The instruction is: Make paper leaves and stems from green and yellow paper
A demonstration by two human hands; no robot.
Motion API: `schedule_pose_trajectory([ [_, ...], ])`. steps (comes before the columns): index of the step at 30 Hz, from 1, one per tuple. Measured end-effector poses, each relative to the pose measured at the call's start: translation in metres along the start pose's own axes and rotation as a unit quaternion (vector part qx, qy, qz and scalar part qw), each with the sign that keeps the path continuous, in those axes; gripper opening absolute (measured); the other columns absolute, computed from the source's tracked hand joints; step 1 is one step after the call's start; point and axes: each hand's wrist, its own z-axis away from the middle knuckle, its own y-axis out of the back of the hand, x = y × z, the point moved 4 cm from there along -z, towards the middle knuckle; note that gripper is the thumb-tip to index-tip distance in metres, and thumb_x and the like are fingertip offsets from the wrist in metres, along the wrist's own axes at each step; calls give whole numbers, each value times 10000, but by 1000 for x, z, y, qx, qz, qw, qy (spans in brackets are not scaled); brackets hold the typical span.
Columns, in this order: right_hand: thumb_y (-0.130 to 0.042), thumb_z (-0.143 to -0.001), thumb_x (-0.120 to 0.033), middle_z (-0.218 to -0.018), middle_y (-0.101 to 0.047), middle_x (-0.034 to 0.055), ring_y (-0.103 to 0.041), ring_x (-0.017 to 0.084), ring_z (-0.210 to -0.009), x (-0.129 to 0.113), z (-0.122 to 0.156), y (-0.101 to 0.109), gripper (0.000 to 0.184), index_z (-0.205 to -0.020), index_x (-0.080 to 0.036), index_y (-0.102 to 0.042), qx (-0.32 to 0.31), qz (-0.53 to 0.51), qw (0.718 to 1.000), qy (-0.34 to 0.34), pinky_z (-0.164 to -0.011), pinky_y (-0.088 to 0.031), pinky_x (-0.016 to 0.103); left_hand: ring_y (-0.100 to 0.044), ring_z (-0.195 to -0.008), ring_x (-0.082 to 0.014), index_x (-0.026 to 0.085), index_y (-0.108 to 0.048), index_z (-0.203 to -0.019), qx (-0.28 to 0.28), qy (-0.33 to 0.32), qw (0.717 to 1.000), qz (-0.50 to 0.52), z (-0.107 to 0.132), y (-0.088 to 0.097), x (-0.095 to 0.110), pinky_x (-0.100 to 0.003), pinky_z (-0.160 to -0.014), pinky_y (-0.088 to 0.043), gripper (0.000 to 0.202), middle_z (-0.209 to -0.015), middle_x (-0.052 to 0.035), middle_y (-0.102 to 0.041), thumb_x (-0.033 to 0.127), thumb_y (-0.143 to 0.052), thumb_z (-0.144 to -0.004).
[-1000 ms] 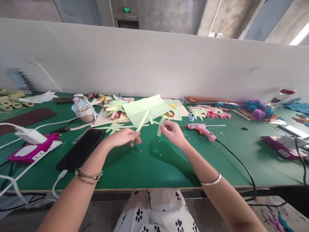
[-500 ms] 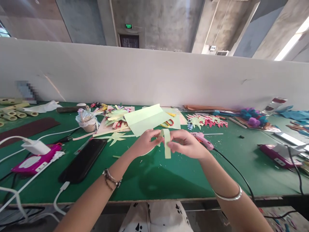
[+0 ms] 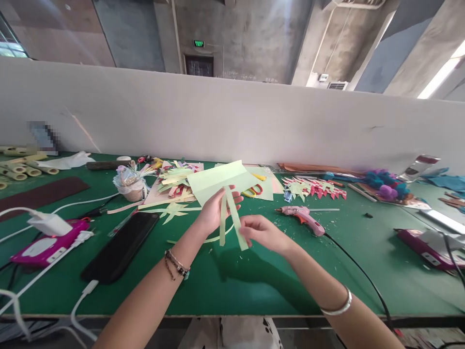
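Head view. The left hand (image 3: 214, 211), palm up and fingers partly spread, holds the upper end of a pale green strip (image 3: 223, 225); the right hand (image 3: 265, 234) pinches one of its two hanging lengths near the lower end. The strip is in the air over the green table (image 3: 203, 291). Whether it is one piece doubled over or two pieces together cannot be told, as the top end is partly hidden by the fingers.

Progress, as judged: the strip is picked up and arranged into two lengths, both ends loose, no knot or weave visible. A star-like paper piece (image 3: 174, 212) lies to the left, apparently already shaped. A thin curved strip (image 3: 214, 239) lies flat below the hands, not taken up.

Edges and room: the folded green sheet (image 3: 207, 180) sits just behind the left hand, with yellow-handled scissors (image 3: 254, 191) by its right side. The phone (image 3: 121, 247) bounds the left; the pink glue gun (image 3: 303, 218) and its cord (image 3: 358, 261) bound the right. Toward the front edge there is room for both hands to work.
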Motion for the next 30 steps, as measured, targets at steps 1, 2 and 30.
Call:
schedule_pose_trajectory([
  [1,-491,-823,-332,-528,-517,-16,-479,107,-478,6,-2,-5,261,-585,-224,-489,-17,10,1000,-15,-494,-424,263,-610,-727,-126,198,-563,-969,6,23,999,35,1,1,-2,-283,-730,-492,190,-805,-21,-605,287,-458,-838],
  [2,-487,-826,-329,-545,-543,-8,-493,111,-482,10,-3,-8,255,-591,-229,-506,-36,31,999,-26,-482,-427,264,-600,-694,-114,198,-566,-968,5,44,997,67,3,0,-4,-277,-725,-490,182,-768,-10,-593,264,-460,-836],
  [30,-522,-786,-263,-744,-601,12,-528,103,-629,-24,-57,47,126,-781,-183,-618,174,207,961,65,-591,-424,246,-347,-400,-63,190,-503,-783,-40,-18,972,-229,21,-8,0,-224,-490,-369,337,-531,58,-432,511,-421,-841],
])
